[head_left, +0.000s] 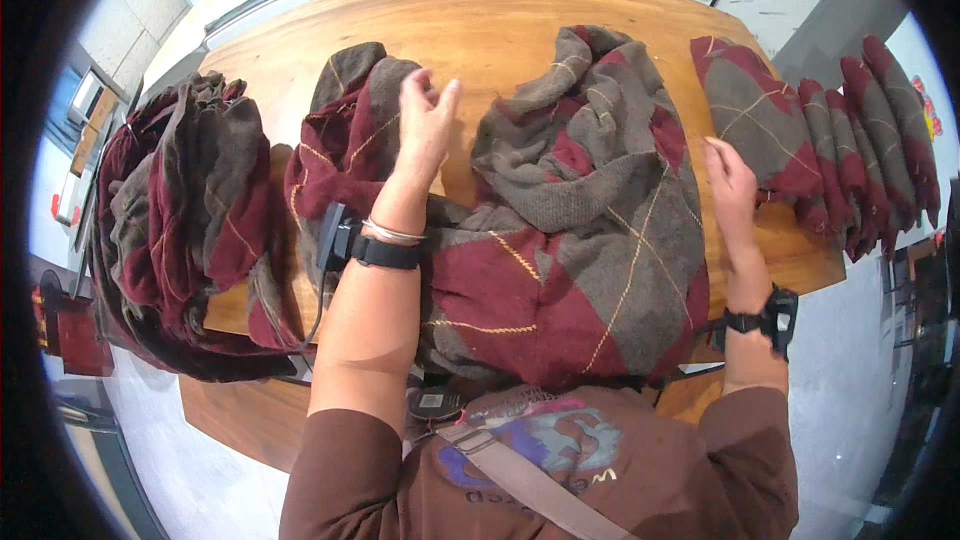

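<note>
A knitted argyle garment [630, 210], grey and maroon with thin yellow lines, lies rumpled on the table in front of my body. A ribbed edge crosses its upper part. My left hand [425, 130] is raised between this garment and another bunched argyle knit piece [345, 140]; its thumb and fingers are apart and nothing is in them. Just past the garment's right side is my right hand [732, 178], with fingers stretched and no item in them. The nearest thing to it is a folded argyle knit [755, 115]; whether they touch is unclear.
A large heap of similar knits [190, 210] hangs over the left edge of the wooden table [480, 5]. Several folded knits [865, 150] stand in a row along the right edge. Dark bands with small devices [775, 320] sit on both my forearms.
</note>
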Tool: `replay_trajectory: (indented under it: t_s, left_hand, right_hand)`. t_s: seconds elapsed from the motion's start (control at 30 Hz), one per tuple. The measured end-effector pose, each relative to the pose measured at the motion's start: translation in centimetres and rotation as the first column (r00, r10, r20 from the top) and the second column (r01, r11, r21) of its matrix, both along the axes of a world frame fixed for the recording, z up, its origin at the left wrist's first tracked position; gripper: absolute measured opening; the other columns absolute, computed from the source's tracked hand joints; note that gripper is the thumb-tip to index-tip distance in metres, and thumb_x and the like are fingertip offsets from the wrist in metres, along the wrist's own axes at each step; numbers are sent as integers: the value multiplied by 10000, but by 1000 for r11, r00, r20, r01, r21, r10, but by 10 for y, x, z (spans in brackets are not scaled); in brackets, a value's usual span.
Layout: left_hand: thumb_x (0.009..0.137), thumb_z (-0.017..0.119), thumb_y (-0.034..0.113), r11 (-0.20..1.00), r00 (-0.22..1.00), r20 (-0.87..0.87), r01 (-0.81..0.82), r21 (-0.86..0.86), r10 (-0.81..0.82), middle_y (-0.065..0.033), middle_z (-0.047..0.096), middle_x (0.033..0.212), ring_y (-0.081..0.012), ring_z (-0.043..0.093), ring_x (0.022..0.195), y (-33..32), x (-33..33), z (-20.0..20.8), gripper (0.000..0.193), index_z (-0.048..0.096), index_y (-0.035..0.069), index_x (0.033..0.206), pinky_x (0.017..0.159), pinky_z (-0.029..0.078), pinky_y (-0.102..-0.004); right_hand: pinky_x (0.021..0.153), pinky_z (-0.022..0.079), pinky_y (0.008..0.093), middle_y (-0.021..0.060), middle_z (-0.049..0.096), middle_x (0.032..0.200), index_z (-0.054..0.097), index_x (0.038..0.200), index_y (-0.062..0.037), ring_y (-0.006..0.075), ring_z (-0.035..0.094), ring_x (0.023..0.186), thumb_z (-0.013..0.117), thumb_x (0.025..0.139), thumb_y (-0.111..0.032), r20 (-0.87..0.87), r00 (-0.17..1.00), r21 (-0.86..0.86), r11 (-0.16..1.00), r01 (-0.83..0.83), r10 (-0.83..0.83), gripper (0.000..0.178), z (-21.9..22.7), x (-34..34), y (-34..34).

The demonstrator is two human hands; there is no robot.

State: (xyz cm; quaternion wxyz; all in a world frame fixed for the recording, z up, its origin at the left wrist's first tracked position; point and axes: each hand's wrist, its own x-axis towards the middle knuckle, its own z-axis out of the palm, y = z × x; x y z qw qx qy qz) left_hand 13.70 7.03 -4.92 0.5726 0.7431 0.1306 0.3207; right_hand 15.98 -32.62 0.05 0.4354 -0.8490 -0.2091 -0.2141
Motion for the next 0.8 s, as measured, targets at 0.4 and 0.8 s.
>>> replay_trajectory:
  t_s: [0.4,0.8]
  left_hand:
    - [823,701,272,819,720,-518,571,62,-462,-64,648,956,-118,580,893,-36,-30,34,395,600,-36,1048,789,455,-252]
    - [864,652,105,766,867,282,495,-411,-410,-5,622,862,-76,583,780,-26,-25,41,136,530,87,922,704,475,-223]
  right_hand:
    - [786,473,401,173,648,1005,604,1096,-60,347,613,929,527,926,-339,111,743,-538,589,604,-660,336,-52,-41,-194]
    - [822,440,452,196,558,960,603,1002,28,389,534,956,619,844,-337,201,812,-809,374,453,-548,398,-25,11,-174]
